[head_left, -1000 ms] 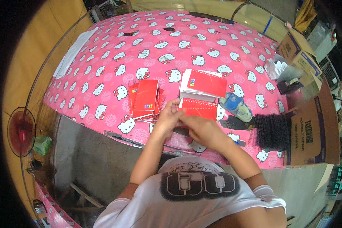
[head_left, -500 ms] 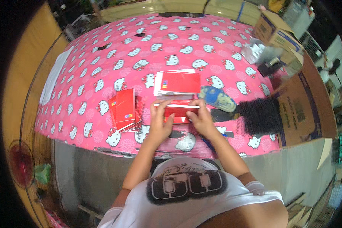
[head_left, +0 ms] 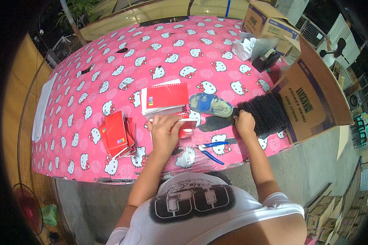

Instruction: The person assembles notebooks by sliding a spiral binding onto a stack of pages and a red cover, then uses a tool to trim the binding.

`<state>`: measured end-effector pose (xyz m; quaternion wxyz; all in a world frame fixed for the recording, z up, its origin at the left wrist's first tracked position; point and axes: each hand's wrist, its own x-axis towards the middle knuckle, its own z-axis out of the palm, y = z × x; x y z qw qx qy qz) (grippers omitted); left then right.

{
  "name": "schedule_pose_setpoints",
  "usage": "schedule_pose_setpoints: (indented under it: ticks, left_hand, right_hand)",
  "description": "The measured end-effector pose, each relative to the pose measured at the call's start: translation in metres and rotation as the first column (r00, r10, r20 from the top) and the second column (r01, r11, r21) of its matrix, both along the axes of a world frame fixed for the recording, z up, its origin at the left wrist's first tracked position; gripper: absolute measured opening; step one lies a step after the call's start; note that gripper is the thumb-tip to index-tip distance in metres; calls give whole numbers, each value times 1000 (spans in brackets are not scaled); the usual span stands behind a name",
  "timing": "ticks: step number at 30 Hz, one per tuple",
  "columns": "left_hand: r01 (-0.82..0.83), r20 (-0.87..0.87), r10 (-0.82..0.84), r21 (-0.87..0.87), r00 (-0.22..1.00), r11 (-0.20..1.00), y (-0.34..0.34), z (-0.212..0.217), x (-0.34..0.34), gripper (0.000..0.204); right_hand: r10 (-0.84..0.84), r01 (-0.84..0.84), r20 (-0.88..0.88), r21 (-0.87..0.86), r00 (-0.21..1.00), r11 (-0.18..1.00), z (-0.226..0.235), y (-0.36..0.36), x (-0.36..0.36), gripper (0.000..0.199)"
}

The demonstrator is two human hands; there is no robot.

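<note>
My left hand [head_left: 166, 131] grips a small red memo pad [head_left: 187, 125], its white edge turned up and its fingers curled over the top. Further right, my right hand [head_left: 245, 123] is closed at the left end of a pile of black spiral binding coils [head_left: 262, 112], pinching the end of a coil; its fingertips are partly hidden. Just beyond the left hand lies a stack of unbound red-covered pads [head_left: 167, 96] with punched holes along the far edge. To the left sits a pile of red spiral notebooks [head_left: 115, 132].
Blue-handled pliers [head_left: 212, 151] lie near the front edge. A blue and yellow cloth-like pad [head_left: 210, 105] is beside the coils. An open cardboard box [head_left: 310, 100] stands at right, with a tape dispenser [head_left: 266, 60] and plastic bag [head_left: 244, 48] behind. Pink patterned cloth [head_left: 122, 98] covers the table.
My right hand has left the memo pad and moved right to the black coils. My left hand still holds the pad. The view has shifted, and the pliers now show fully.
</note>
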<state>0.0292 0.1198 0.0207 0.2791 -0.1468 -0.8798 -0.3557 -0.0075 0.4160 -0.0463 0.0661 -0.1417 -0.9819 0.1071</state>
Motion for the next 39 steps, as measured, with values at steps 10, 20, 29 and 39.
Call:
schedule_pose_setpoints:
  ticks: [10,20,29,39]
  left_hand:
    - [27,81,-25,-25,996,999,-5,-2,2,21]
    - [-5,-16,5,-11,1000,1000,2,-5,2,21]
    - [17,-47,-16,19,999,1000,4,-6,-2,20]
    - [-16,-56,15,-13,998,1000,3,-4,0,20]
  right_hand:
    - [173,-281,-361,-272,916,920,37,-5,2,30]
    - [425,-633,-477,-658,769,407,79,-105,26,20]
    - [494,-566,-403,-789,770,239,62,-90,9,20]
    - [617,-545,-199,-711,761,444,97,-97,16,23]
